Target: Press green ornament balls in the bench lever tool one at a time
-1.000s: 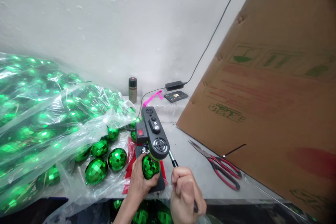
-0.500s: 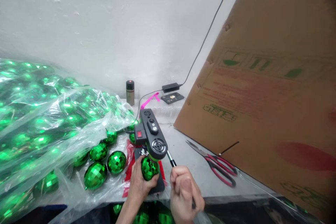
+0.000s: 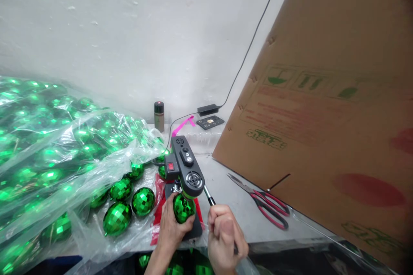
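Observation:
My left hand (image 3: 171,224) is wrapped round a shiny green faceted ball ornament (image 3: 184,208), its fingers on the left side and thumb below. The ball sits right under the front end of a small black bench drill press (image 3: 188,164) with a red switch on its side. My right hand (image 3: 225,235) is closed round the lever handle (image 3: 209,194) that slants out from the right side of the machine. The tool tip meeting the ball is too small to make out. Red plastic (image 3: 158,212) lies under the machine's dark base.
Several loose green balls (image 3: 117,218) lie to the left, beside a large clear plastic bag (image 3: 106,172) full of them. Red-handled scissors (image 3: 264,204) lie to the right before a big cardboard box (image 3: 309,107). A spray can (image 3: 159,117), phone (image 3: 210,122) and power adapter (image 3: 208,109) stand at the back.
The view has shifted slightly. Both hands keep their hold on the ball and the lever, with no clear movement of either.

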Action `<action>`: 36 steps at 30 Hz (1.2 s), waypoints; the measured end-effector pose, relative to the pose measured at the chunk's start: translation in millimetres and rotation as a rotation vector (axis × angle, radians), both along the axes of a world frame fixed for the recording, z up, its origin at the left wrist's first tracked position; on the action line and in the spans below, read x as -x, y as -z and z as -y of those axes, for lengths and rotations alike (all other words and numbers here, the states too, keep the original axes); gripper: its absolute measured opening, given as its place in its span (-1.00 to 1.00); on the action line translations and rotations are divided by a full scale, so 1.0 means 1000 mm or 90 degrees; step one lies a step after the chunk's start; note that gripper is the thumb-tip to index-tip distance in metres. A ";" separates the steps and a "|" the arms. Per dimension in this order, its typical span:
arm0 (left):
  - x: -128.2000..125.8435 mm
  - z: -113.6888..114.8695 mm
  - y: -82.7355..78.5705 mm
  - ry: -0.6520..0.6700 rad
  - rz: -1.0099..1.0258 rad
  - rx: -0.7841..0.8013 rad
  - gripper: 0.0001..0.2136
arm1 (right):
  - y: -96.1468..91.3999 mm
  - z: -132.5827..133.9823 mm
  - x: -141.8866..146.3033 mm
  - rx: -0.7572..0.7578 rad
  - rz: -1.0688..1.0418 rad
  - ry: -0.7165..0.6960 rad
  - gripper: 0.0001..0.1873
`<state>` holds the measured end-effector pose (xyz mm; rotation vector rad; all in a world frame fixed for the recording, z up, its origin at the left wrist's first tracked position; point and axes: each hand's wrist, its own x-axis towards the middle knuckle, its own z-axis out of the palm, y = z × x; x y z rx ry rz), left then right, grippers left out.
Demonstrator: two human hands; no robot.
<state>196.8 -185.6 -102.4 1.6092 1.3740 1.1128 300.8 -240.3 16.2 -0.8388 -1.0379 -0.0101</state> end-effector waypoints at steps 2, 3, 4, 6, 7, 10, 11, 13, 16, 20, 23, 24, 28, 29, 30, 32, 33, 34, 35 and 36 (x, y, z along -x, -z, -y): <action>0.002 -0.002 0.002 0.015 -0.002 -0.002 -0.29 | 0.005 0.001 0.001 0.001 0.008 0.001 -0.54; 0.004 -0.003 0.003 0.024 -0.002 -0.004 -0.30 | 0.009 0.001 0.002 0.004 0.013 0.001 -0.54; 0.005 -0.004 0.004 0.029 -0.003 -0.006 -0.31 | 0.013 0.001 0.003 0.007 0.018 0.002 -0.54; 0.007 -0.005 0.005 0.034 -0.004 -0.011 -0.31 | 0.022 0.001 0.005 0.006 0.024 0.008 -0.53; 0.008 -0.005 0.005 0.034 -0.003 -0.013 -0.32 | 0.026 0.000 0.005 0.002 0.028 0.013 -0.53; 0.007 -0.003 0.003 0.030 0.000 -0.004 -0.30 | 0.036 0.000 0.001 -0.001 0.063 0.018 -0.52; 0.006 -0.003 0.002 0.023 0.002 0.001 -0.29 | 0.036 0.001 -0.001 0.004 0.079 0.014 -0.52; 0.004 -0.001 -0.001 0.009 0.008 0.014 -0.26 | 0.027 0.003 -0.006 0.017 0.102 0.002 -0.51; 0.002 -0.002 -0.005 0.014 0.023 0.028 -0.25 | -0.007 0.005 -0.009 0.052 0.089 -0.007 -0.54; 0.009 0.000 0.003 0.028 0.045 0.009 -0.24 | -0.064 0.003 -0.006 0.133 0.046 -0.013 -0.52; 0.027 0.024 0.027 0.017 0.010 -0.100 -0.26 | -0.082 0.001 -0.002 0.136 0.026 -0.006 -0.47; 0.035 0.037 0.037 0.020 -0.015 -0.158 -0.26 | -0.082 0.001 -0.001 0.135 0.020 -0.005 -0.46; 0.064 0.093 0.064 0.058 -0.137 -0.361 -0.43 | -0.069 0.003 0.000 0.121 0.009 -0.009 -0.47; 0.069 0.100 0.062 0.037 -0.159 -0.375 -0.51 | -0.067 0.003 0.001 0.113 0.011 -0.011 -0.47; 0.073 0.101 0.055 0.012 -0.177 -0.379 -0.56 | -0.065 0.003 0.001 0.104 0.012 -0.012 -0.47; 0.081 0.085 0.029 -0.044 -0.202 -0.376 -0.49 | -0.063 0.003 0.002 0.088 0.010 -0.010 -0.46; 0.085 0.069 0.012 -0.082 -0.223 -0.365 -0.44 | -0.064 0.003 0.002 0.085 0.009 -0.008 -0.46; 0.088 0.049 -0.005 -0.137 -0.255 -0.338 -0.45 | -0.064 0.003 0.002 0.084 0.009 -0.006 -0.46; 0.091 0.029 -0.021 -0.187 -0.294 -0.306 -0.45 | -0.064 0.003 0.002 0.086 0.012 -0.005 -0.46; 0.093 0.010 -0.035 -0.216 -0.342 -0.268 -0.43 | -0.064 0.003 0.002 0.089 0.017 -0.005 -0.46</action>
